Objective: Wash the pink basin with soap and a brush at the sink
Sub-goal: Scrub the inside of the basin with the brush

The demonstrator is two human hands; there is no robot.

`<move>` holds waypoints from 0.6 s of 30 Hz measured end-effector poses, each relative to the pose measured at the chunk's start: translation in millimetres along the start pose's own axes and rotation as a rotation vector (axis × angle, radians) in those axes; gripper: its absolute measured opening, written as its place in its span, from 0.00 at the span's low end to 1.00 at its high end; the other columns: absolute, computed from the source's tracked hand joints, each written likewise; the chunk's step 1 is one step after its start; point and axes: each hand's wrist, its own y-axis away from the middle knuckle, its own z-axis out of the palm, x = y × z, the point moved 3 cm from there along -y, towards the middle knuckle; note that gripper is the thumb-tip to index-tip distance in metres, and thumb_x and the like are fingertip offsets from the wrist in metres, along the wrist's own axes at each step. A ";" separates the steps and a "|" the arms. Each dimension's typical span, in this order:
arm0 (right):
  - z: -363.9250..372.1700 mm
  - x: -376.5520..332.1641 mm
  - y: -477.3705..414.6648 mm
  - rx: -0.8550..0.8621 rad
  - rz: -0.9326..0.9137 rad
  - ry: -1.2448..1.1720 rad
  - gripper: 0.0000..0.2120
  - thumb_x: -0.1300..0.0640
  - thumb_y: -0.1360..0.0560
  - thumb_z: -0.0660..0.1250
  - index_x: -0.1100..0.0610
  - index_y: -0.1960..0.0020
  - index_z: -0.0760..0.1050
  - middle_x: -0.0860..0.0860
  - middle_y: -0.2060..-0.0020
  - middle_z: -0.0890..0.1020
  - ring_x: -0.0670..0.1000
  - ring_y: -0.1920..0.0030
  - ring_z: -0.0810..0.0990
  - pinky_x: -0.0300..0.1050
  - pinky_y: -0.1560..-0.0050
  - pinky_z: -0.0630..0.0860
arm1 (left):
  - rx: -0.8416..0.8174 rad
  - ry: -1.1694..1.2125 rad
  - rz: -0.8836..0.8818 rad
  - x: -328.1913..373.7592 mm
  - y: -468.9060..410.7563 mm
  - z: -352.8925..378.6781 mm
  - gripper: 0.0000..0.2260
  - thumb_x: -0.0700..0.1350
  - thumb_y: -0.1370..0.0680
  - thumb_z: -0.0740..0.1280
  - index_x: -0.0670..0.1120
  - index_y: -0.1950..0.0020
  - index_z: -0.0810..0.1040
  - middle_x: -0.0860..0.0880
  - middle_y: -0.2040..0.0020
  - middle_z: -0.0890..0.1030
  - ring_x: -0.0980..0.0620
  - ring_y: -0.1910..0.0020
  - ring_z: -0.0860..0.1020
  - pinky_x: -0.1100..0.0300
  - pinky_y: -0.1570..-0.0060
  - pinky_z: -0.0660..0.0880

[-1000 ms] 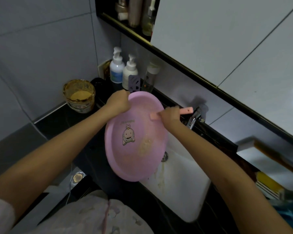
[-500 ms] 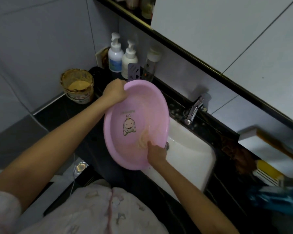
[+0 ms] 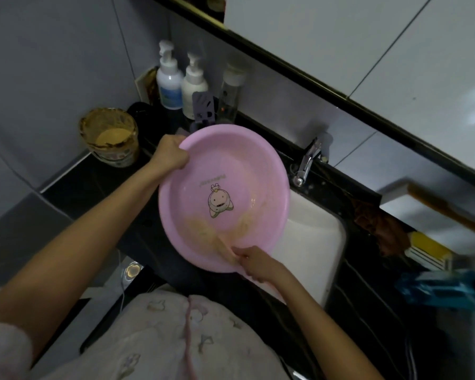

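Your left hand [image 3: 173, 154] gripped the round pink plastic basin [image 3: 239, 171] by its far rim, tilted over the white sink [image 3: 313, 242]; right hand [image 3: 258, 263] curled round the blurred brush [image 3: 226, 250]. You needed firm, overlapping strokes, basin steady.

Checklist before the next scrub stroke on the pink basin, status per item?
1. Left hand grips pink basin rim: ok.
2. Basin tilted, partly over the sink: ok.
3. Right hand holds brush: ok, blurred.
4. Bristles touching basin's inside: cannot tell, motion blur.
5. Whole inside soaped: not ok, yellowish lather only low down.
6. Faucet off: ok, no stream visible.
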 end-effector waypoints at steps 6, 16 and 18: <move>-57.6 64.3 20.5 0.584 0.216 0.193 0.22 0.52 0.19 0.49 0.52 0.25 0.56 0.56 0.44 0.78 0.58 0.46 0.78 0.50 0.48 0.73 | -0.133 0.114 -0.093 -7.1 6.3 33.0 0.16 0.25 0.34 0.61 0.38 0.52 0.77 0.40 0.57 0.75 0.44 0.57 0.74 0.59 0.65 0.71; -50.0 122.7 74.7 0.868 0.419 -0.370 0.23 0.49 0.25 0.64 0.54 0.33 0.68 0.53 0.47 0.79 0.55 0.49 0.78 0.49 0.53 0.76 | -0.358 0.345 -0.301 -27.8 11.7 96.8 0.15 0.25 0.36 0.58 0.38 0.56 0.77 0.42 0.59 0.76 0.46 0.63 0.74 0.64 0.72 0.73; -53.3 129.5 87.8 0.915 0.385 -0.454 0.23 0.52 0.26 0.65 0.55 0.32 0.69 0.54 0.45 0.79 0.57 0.47 0.79 0.52 0.49 0.77 | -0.444 0.349 -0.331 -28.0 12.7 112.1 0.15 0.30 0.41 0.61 0.38 0.58 0.78 0.42 0.59 0.77 0.43 0.59 0.75 0.59 0.65 0.74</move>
